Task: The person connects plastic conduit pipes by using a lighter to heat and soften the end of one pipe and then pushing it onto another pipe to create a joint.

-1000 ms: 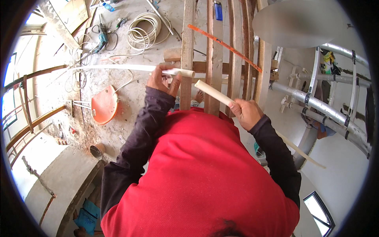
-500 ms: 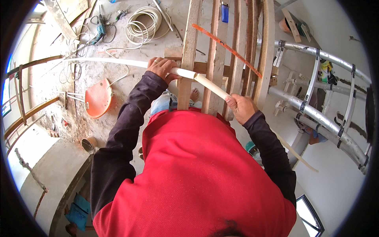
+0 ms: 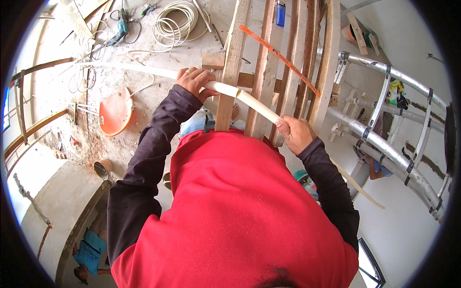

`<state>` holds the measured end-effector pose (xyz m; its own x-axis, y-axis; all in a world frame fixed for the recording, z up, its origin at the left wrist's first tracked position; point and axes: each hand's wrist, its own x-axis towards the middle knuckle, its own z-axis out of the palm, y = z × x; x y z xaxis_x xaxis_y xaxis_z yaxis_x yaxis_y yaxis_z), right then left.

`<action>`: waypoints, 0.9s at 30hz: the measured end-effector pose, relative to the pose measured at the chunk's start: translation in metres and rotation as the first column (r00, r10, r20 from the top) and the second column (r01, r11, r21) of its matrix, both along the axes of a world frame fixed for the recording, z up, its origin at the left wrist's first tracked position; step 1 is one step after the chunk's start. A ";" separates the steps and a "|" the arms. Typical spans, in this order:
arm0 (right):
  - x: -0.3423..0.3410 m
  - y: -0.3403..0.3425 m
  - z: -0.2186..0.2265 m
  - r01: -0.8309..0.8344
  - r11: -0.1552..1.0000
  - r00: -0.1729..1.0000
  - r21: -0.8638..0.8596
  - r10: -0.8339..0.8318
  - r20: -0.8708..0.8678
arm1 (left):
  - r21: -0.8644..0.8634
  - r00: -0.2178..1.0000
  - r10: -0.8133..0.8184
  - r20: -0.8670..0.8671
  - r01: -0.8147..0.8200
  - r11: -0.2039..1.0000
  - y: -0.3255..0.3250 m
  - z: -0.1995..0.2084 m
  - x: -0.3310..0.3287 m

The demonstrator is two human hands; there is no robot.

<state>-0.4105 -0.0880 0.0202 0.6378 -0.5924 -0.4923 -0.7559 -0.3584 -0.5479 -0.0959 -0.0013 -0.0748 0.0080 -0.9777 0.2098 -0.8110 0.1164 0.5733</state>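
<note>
A long, slim white plastic tube (image 3: 259, 106) runs across in front of my chest, with a step between a wider white part and a narrower cream part. My left hand (image 3: 194, 82) is wrapped round the white part, just left of the step. On the cream part, my right hand (image 3: 298, 134) grips with the thumb along the top. Past the right hand, the forearm hides some of it, and a thin cream end shows beyond. Under the tube lie rough wooden slats (image 3: 261, 79), on which rest an orange narrow strip (image 3: 281, 60) and a blue lighter (image 3: 280, 14).
A coil of pale hose (image 3: 175, 24) and a teal power drill (image 3: 121, 28) lie on the floor ahead. An orange seat-like piece (image 3: 116, 114) is at left, near a bucket (image 3: 102, 168). Metal scaffold tubes (image 3: 384, 127) stand at right. Another person (image 3: 90, 249) is lower left.
The view has shifted slightly, so the slats sit a little further right. Both hands keep the same hold on the tube.
</note>
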 end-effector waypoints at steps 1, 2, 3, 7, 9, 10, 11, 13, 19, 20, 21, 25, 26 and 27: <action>0.001 0.000 0.001 -0.003 1.000 1.000 -0.003 0.003 -0.001 | 0.011 1.000 0.001 -0.006 -0.001 1.000 0.000 0.001 0.000; 0.001 0.000 0.003 -0.006 1.000 1.000 -0.006 0.006 -0.003 | 0.007 1.000 -0.001 -0.003 0.001 1.000 0.000 0.001 0.000; 0.002 0.000 0.004 -0.010 1.000 1.000 -0.009 0.010 -0.003 | 0.003 1.000 -0.002 0.001 0.002 1.000 0.001 0.001 0.000; 0.002 0.000 0.006 -0.034 0.999 0.999 -0.015 0.033 -0.032 | 0.010 1.000 -0.004 -0.012 0.004 1.000 0.002 0.002 0.001; 0.003 0.000 0.009 -0.032 0.999 0.999 0.013 0.033 -0.040 | 0.020 1.000 -0.009 -0.013 0.010 1.000 0.002 0.007 0.001; 0.003 -0.001 0.010 -0.036 0.999 0.999 0.024 0.037 -0.040 | 0.025 1.000 -0.012 -0.014 0.013 1.000 0.002 0.008 0.001; 0.004 -0.001 0.012 -0.039 0.999 0.998 0.035 0.040 -0.041 | 0.015 1.000 -0.015 -0.014 0.015 1.000 0.003 0.008 0.001; 0.004 -0.002 0.014 -0.044 0.997 0.998 0.057 0.046 -0.047 | -0.006 1.000 -0.022 -0.017 0.022 1.000 0.004 0.006 0.001; 0.006 -0.007 0.020 -0.056 0.992 0.994 0.110 0.066 -0.086 | 0.028 0.998 -0.042 -0.042 0.043 0.999 0.010 0.005 0.001; 0.006 -0.006 0.021 -0.059 0.992 0.994 0.112 0.069 -0.090 | 0.018 0.999 -0.041 -0.036 0.041 0.999 0.011 0.004 0.000; 0.006 -0.006 0.021 -0.062 0.992 0.993 0.114 0.073 -0.093 | 0.007 0.999 -0.038 -0.029 0.039 0.999 0.012 0.004 0.000; 0.009 -0.003 0.027 -0.043 0.989 0.990 0.141 0.061 -0.125 | 0.023 0.998 -0.041 -0.039 0.042 0.999 0.014 0.005 -0.001; 0.012 -0.003 0.031 -0.050 0.989 0.988 0.136 0.069 -0.137 | 0.013 0.998 -0.038 -0.048 0.039 0.999 0.013 0.007 -0.001; 0.014 -0.002 0.033 -0.058 0.990 0.986 0.131 0.077 -0.148 | 0.004 0.998 -0.035 -0.058 0.035 0.999 0.013 0.009 -0.001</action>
<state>-0.3965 -0.0897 0.0532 0.5857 -0.4779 -0.6546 -0.8105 -0.3472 -0.4717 -0.0967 0.0118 -0.0661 -0.0141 -0.9787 0.2050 -0.7722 0.1409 0.6195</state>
